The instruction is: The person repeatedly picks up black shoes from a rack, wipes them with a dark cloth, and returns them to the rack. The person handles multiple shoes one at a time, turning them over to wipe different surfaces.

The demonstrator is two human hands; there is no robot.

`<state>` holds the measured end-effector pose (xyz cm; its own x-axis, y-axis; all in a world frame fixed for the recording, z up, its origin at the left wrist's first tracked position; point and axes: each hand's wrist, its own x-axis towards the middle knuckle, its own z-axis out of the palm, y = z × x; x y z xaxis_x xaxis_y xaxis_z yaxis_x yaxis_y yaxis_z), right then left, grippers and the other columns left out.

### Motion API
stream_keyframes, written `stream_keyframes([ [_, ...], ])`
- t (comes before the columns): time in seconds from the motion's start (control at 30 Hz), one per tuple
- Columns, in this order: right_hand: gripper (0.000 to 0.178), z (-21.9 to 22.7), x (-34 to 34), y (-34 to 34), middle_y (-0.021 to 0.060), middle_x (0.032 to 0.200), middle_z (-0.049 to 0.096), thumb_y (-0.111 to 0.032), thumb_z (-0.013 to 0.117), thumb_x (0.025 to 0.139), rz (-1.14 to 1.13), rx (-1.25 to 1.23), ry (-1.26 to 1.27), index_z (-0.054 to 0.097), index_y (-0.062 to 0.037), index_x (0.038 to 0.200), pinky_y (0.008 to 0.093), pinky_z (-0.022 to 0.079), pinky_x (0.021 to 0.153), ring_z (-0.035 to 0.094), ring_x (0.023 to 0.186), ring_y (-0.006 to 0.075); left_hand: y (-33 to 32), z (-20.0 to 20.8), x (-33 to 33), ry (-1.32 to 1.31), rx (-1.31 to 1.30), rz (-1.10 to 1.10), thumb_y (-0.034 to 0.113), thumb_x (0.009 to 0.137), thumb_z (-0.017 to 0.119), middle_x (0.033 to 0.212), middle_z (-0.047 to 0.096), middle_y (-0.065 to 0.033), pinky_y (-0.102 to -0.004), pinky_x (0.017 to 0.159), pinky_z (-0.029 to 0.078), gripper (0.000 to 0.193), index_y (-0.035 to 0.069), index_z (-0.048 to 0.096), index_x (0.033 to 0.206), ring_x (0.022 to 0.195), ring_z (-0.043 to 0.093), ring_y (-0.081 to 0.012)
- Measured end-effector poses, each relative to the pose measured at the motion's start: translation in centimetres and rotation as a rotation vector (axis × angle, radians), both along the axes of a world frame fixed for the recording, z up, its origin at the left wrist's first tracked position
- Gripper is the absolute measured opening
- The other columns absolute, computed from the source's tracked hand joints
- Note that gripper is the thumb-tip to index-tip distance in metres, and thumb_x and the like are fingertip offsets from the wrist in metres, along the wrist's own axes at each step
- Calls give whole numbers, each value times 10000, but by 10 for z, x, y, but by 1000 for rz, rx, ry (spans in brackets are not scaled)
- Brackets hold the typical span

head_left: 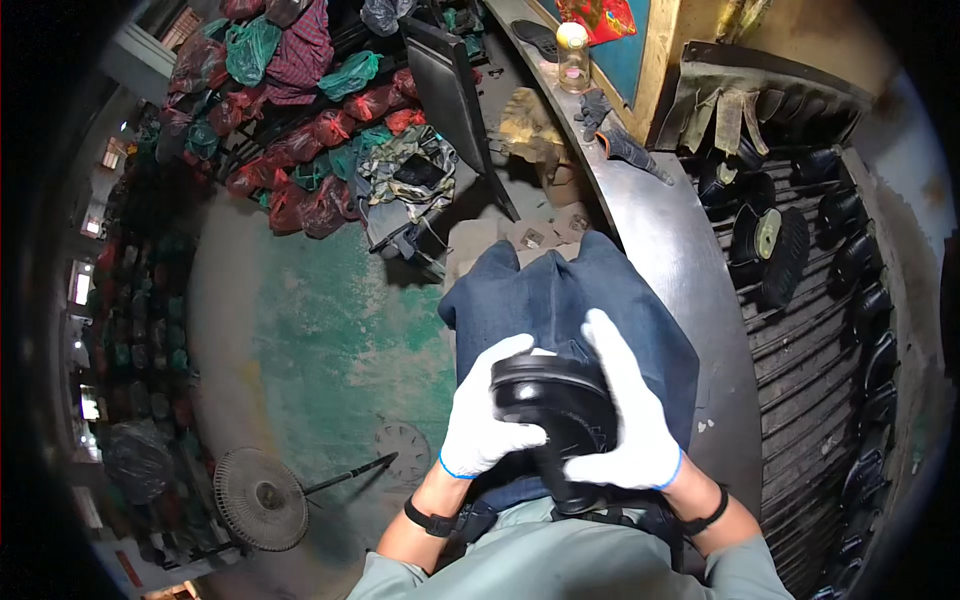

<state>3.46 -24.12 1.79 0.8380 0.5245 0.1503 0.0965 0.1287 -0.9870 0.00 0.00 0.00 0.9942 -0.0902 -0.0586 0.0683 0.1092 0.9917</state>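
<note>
A glossy black shoe is held over my lap, its thick sole edge showing on the upper side. My left hand, in a white glove with a blue cuff, grips it from the left with the thumb across the near side. On the right, my right hand, gloved the same way, clasps the shoe between a thumb on its lower part and fingers stretched along its side. The fingertips of my left hand are partly behind the shoe. Below it, blue jeans cover my legs.
To my right runs a metal bench bearing a dark glove and a jar. Beyond it, a slatted rack carries several black shoes. A fan stands at left; red and green bags pile up far left, beside a black chair.
</note>
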Motion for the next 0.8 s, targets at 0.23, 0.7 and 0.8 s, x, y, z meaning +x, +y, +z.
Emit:
stream_keyframes([
  [0.23, 1240, -21, -34, 3, 418, 1701, 349, -582, 986, 693, 60, -426, -508, 469, 55, 1624, 746, 293, 1277, 341, 1541, 688, 18, -15, -6, 54, -80, 213, 145, 820, 987, 1512, 674, -190, -420, 1169, 548, 918, -11, 518, 1594, 1357, 681, -278],
  [0.7, 1331, -51, -15, -66, 181, 1776, 419, -203, 926, 672, 185, 588, 805, 218, 35, 1773, 457, 270, 1388, 434, 1636, 311, -48, -29, 90, 78, -269, 182, 259, 1158, 561, 1264, 740, -92, -327, 1051, 540, 307, 42, 719, 1308, 1142, 686, -188],
  [0.8, 1188, -79, -35, -102, 208, 1736, 469, -199, 867, 706, 98, 640, 937, 321, 60, 1729, 470, 310, 1373, 475, 1600, 346, -73, -31, 104, 53, -145, 187, 160, 1112, 642, 1101, 738, -47, -289, 919, 523, 191, 29, 761, 1184, 999, 652, -132],
])
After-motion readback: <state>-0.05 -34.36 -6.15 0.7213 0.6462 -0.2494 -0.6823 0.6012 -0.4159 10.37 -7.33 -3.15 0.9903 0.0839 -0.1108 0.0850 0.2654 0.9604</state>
